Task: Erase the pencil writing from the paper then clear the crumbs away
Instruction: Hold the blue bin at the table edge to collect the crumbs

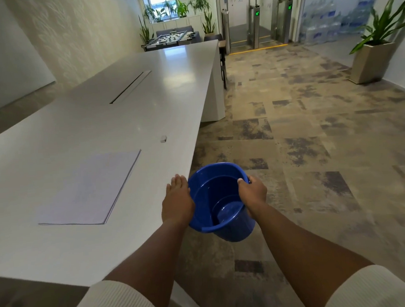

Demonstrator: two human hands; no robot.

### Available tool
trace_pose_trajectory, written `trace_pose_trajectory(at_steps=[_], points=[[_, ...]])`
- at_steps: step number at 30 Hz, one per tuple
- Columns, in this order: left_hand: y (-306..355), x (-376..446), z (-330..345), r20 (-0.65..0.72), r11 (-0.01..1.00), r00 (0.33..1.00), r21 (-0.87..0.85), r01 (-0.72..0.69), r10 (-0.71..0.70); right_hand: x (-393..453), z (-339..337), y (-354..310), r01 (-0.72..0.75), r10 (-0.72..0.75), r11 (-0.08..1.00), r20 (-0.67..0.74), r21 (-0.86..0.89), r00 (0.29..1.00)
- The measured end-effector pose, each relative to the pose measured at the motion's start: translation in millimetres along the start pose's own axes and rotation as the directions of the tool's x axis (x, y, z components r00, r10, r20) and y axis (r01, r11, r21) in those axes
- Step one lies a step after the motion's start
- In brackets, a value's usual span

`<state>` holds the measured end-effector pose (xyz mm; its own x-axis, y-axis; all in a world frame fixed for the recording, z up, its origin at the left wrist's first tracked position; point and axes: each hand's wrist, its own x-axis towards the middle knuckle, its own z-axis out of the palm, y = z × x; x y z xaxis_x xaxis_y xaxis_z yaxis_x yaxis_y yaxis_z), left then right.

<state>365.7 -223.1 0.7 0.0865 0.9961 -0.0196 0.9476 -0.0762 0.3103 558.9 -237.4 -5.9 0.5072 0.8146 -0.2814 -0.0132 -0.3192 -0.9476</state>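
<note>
— Head view: can you read any pencil marks on the paper [88, 189]?
— No, too faint, and crumbs don't show. It lies on the table [101, 116], left of the bucket [219, 199].
— The hands?
— Right hand [252, 191] grips the bucket's rim; left hand [177, 199] lies flat at the table edge beside the bucket.
— Anything inside?
— Looks empty

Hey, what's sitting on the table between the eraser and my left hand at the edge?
Nothing: in the head view, the white table is bare between the eraser and the left hand. The paper lies off to the left of that stretch.
</note>
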Motion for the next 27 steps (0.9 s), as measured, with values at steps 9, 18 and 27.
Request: trace_pose_trajectory(at_steps=[9,18,27], points=[[4,-11,5,0.206,0.913,0.924,0.190,-0.362,0.323,-8,10,2,0.006,-0.006,1.000,0.017,-0.022,1.000],[25,-18,11,-0.092,0.991,0.990,-0.081,-0.110,0.103,-10,1,9,0.009,-0.009,1.000,-0.012,-0.018,1.000],[56,-19,36,0.213,0.998,0.976,-0.065,-0.019,0.033,-7,-30,31,-0.046,0.043,0.998,-0.059,-0.041,0.997]])
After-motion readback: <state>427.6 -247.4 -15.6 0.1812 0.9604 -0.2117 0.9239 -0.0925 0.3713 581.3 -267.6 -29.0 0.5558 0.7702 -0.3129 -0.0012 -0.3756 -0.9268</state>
